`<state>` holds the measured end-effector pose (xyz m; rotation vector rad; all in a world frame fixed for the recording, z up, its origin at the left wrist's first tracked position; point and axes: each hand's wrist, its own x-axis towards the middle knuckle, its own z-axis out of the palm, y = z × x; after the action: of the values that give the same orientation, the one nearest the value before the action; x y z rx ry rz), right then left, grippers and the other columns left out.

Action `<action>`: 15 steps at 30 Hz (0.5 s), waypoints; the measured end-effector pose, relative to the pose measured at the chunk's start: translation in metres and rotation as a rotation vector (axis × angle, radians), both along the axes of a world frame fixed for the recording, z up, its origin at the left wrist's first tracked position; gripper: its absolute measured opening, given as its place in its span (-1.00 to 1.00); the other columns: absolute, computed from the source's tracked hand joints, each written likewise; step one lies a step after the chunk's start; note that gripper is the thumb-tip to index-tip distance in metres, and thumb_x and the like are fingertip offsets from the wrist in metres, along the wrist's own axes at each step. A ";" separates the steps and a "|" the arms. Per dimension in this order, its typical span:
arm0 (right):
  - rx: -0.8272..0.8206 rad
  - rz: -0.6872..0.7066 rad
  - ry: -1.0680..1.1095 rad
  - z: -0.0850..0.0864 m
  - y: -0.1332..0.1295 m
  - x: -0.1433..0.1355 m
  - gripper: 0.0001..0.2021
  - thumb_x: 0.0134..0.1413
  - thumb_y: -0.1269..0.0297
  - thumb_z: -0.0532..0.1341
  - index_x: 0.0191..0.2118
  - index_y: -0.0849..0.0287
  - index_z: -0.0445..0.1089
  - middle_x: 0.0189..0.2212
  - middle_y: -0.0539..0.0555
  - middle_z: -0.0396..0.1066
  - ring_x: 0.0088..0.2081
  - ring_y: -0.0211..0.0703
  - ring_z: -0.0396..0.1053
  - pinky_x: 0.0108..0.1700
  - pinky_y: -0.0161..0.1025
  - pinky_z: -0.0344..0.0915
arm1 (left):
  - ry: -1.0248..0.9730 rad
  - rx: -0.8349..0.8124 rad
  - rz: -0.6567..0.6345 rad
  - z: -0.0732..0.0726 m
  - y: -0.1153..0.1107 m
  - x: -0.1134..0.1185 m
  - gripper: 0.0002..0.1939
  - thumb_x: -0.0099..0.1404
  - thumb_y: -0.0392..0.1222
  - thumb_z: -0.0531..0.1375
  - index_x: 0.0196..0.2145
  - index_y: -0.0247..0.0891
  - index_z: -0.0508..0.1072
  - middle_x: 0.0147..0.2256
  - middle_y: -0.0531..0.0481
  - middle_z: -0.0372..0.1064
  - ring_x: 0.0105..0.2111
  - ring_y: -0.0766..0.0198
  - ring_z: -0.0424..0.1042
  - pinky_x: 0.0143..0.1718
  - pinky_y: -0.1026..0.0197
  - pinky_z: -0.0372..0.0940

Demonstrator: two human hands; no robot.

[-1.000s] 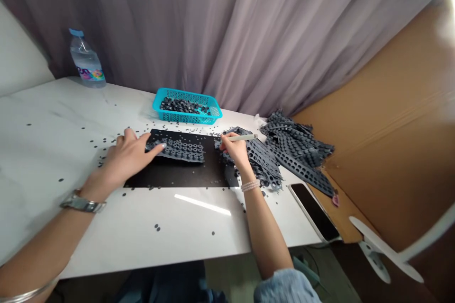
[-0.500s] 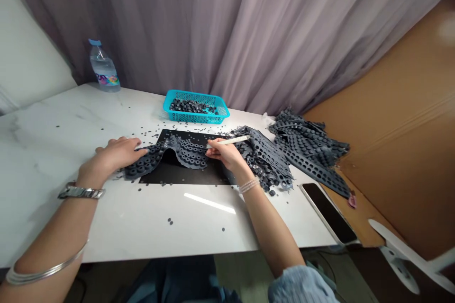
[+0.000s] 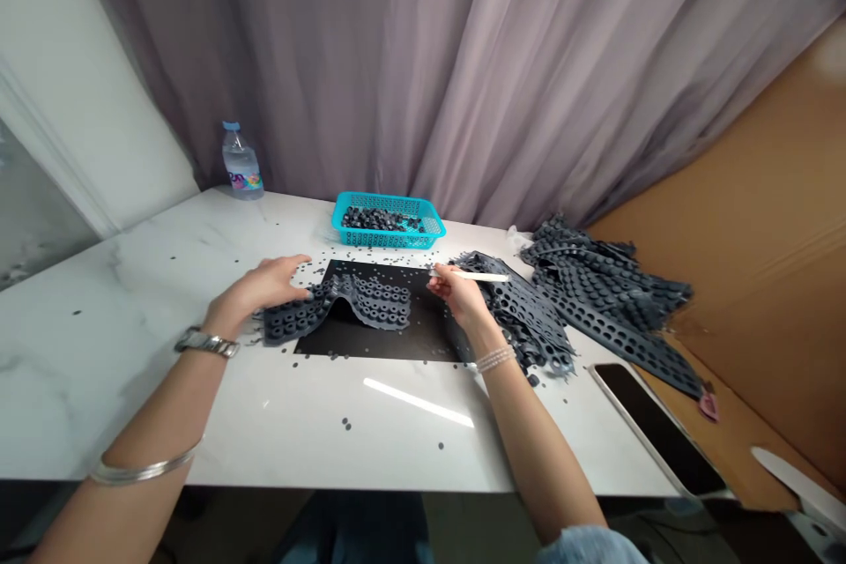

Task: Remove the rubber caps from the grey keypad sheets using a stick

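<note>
A dark grey rubber sheet with rows of rings (image 3: 380, 301) lies arched over a black mat (image 3: 423, 339) on the white table. At the sheet's left end is my left hand (image 3: 274, 284), thumb and fingers apart, the thumb tip at the sheet's edge. My right hand (image 3: 456, 289) pinches a slim white tool (image 3: 487, 277) to the right of the sheet, over the mat's right part. Just beyond that hand lies a pile of perforated grey sheets and small pieces (image 3: 529, 317).
A turquoise basket (image 3: 389, 240) holding small dark pieces stands behind the mat. A water bottle (image 3: 243, 166) is at the back left. More grey sheets (image 3: 601, 273) and a phone (image 3: 657, 427) lie at the right. Small dark discs are scattered about.
The camera view has shifted, so the table items appear further right. My right hand has moved away from the sheet's right end. My left hand's fingers have lifted and spread.
</note>
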<state>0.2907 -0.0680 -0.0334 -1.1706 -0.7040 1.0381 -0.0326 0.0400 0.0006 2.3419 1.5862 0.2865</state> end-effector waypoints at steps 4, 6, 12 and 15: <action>-0.009 -0.001 0.020 -0.003 0.003 -0.001 -0.77 -0.12 0.20 0.38 -0.47 0.15 0.31 -0.62 -0.03 0.42 -0.53 -0.28 0.40 -0.37 -0.33 0.39 | 0.079 -0.088 -0.052 0.003 -0.003 0.011 -0.59 -0.16 -0.01 0.32 -0.30 -0.18 0.52 -0.39 0.01 0.52 -0.38 0.20 0.46 -0.32 0.25 0.28; -0.005 0.000 0.022 -0.003 0.004 -0.001 -0.78 -0.13 0.20 0.38 -0.47 0.15 0.33 -0.61 -0.03 0.43 -0.52 -0.28 0.40 -0.37 -0.32 0.39 | 0.100 -0.091 -0.067 0.009 -0.005 0.014 -0.71 -0.17 -0.05 0.33 -0.43 -0.18 0.51 -0.48 0.03 0.48 -0.43 0.20 0.44 -0.37 0.24 0.26; 0.025 -0.048 0.008 0.000 0.003 0.002 -0.78 -0.13 0.19 0.37 -0.49 0.14 0.33 -0.62 -0.03 0.44 -0.52 -0.27 0.41 -0.39 -0.33 0.36 | 0.042 0.017 -0.203 0.068 -0.013 0.026 -0.83 0.01 -0.14 0.20 -0.39 -0.19 0.48 -0.42 0.07 0.48 -0.41 0.27 0.40 -0.37 0.26 0.20; 0.048 -0.094 -0.003 -0.002 0.003 0.003 -0.77 -0.15 0.17 0.36 -0.50 0.14 0.32 -0.62 -0.03 0.43 -0.54 -0.26 0.40 -0.42 -0.33 0.33 | 0.030 0.242 -0.278 0.111 -0.028 0.043 -0.80 0.07 -0.17 0.15 -0.33 -0.17 0.51 -0.42 0.07 0.48 -0.43 0.28 0.38 -0.36 0.23 0.16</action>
<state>0.2938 -0.0649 -0.0351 -1.1533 -0.6663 0.9367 0.0105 0.0122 0.1119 2.7240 1.2758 0.4001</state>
